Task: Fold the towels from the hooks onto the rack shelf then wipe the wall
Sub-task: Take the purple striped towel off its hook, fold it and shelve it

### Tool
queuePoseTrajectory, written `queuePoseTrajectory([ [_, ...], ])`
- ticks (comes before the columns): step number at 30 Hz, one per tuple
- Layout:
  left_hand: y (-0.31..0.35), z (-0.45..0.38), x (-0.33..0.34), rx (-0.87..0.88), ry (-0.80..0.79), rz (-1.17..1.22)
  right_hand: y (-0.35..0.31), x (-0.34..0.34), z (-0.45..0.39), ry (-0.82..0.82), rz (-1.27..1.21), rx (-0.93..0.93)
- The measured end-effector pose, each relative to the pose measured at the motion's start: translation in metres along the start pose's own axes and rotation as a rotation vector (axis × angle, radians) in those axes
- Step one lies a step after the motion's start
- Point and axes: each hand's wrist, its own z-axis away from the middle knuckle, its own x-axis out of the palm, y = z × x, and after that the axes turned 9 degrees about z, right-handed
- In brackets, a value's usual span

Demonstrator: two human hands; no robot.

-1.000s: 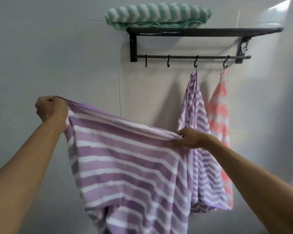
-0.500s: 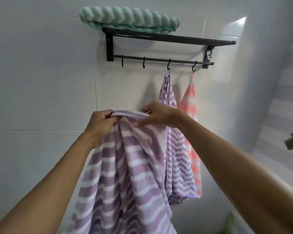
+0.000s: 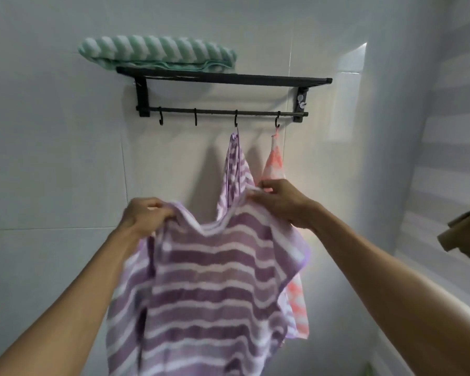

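The left hand (image 3: 144,214) gripped one top corner of a purple striped towel (image 3: 209,289), its fingers curled over the bunched edge; the right hand (image 3: 278,202) pinched the other top corner between thumb and fingertips, a little higher than the left; the two hands were held apart at about chest height in front of the wall (image 3: 52,158), and the towel's upper edge sagged in a shallow dip between them; below the hands the cloth hung in a doubled sheet with a fold running down its left side, its stripes lying roughly level; directly behind the right hand, and partly hidden by it, a second purple striped towel (image 3: 235,169) hung by a loop from the third hook (image 3: 236,122) of a black rack (image 3: 228,80); just to the right of that hand a pink and white towel (image 3: 274,164) hung from the fourth hook (image 3: 277,122), its lower part showing below the right forearm; above and between the hands, the two hooks nearer the left carried nothing; higher still, above the left hand, a folded green and white towel (image 3: 158,51) lay on the left end of the rack shelf, overhanging its left end; far off to the right of the right arm, a brownish cloth (image 3: 464,234) showed at the edge of view, too blurred to tell what held it.
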Motion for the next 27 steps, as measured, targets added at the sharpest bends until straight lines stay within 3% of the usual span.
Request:
queuePoseTrajectory([
  [3, 0.026, 0.033, 0.044, -0.007, -0.566, 0.191, -0.038, -0.003, -0.013, -0.032, -0.008, -0.115],
  [5, 0.039, 0.046, 0.068, -0.056, -0.687, 0.314, -0.057, -0.009, -0.02, -0.084, -0.002, -0.167],
  [8, 0.047, 0.046, 0.083, 0.031, -0.4, 0.413, -0.064, -0.029, -0.022, -0.186, 0.087, -0.151],
  [12, 0.036, 0.035, 0.072, 0.025, -0.117, 0.53, -0.029, -0.048, -0.014, -0.451, 0.582, -0.024],
  [14, 0.033, 0.031, 0.062, -0.008, -0.059, 0.535, -0.008, -0.048, -0.009, -0.471, 0.371, 0.055],
  [16, 0.032, 0.028, 0.055, -0.003, -0.089, 0.445, 0.006, -0.045, -0.008, -0.388, -0.081, 0.076],
  [18, 0.034, 0.03, 0.053, 0.003, -0.166, 0.364, 0.008, -0.038, -0.015, -0.261, -0.377, 0.065],
  [21, 0.039, 0.033, 0.059, 0.002, -0.29, 0.335, -0.009, -0.022, -0.023, -0.117, -0.39, -0.008],
  [24, 0.047, 0.04, 0.068, -0.002, -0.395, 0.305, -0.022, -0.007, -0.029, -0.122, -0.275, -0.156],
  [27, 0.049, 0.042, 0.07, 0.022, -0.378, 0.441, -0.032, 0.002, -0.028, -0.141, -0.243, -0.228],
])
